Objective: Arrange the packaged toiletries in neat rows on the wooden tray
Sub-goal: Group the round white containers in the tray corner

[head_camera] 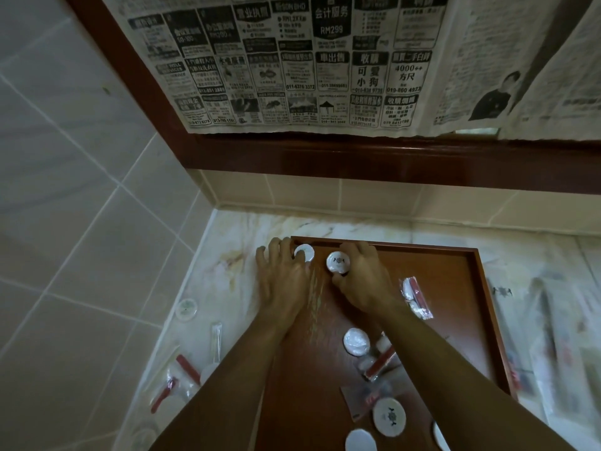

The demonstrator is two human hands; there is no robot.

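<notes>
A dark wooden tray point(448, 278) lies on the marble counter. My left hand point(283, 278) rests at the tray's far left corner, its fingers spread beside a round white packet point(305, 252) lying there. My right hand point(364, 281) grips a second round white packet point(338, 262) just to the right of the first one. More round packets point(356, 341) point(388, 416) and red-and-clear sachets point(418, 297) point(379, 362) lie scattered on the tray nearer to me.
On the counter left of the tray lie a round packet point(187, 309), a long clear sachet point(215, 340) and red-handled wrapped items point(175, 382). Newspaper point(559, 346) covers the counter at the right. Tiled walls close in at the left and back.
</notes>
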